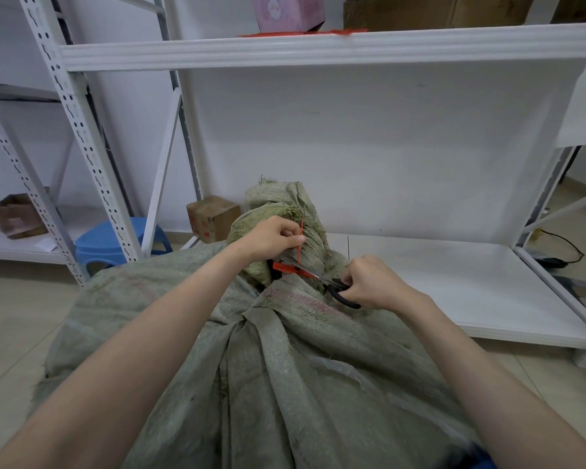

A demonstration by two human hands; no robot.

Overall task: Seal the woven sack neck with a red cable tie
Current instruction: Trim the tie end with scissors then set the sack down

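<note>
Since the red cable tie (290, 267) already circled the gathered neck (313, 252) of the woven sack (285, 384), step in hand: trimming the spare tail, as I judged it; the sealing looked nearly finished.
Left hand (271, 240): fingers were curled, pinching the tie's tail and holding it upright above the neck.
Right hand (369, 282): fingers gripped the black loops of the scissors (344, 295), whose blades lay against the tie just beside its lock.
Next move: called for a snip close to the lock, with the tail taut and the blades clear of weave and left fingers.
Surface: pale tiled floor (14, 316); the sack slumped on it before a white steel rack (454, 282).
Room: a blue stool (105, 243) and a small cardboard box (213, 216) stood behind the sack; spare red ties (301, 32) and a pink box (285, 11) sat on the upper shelf.
</note>
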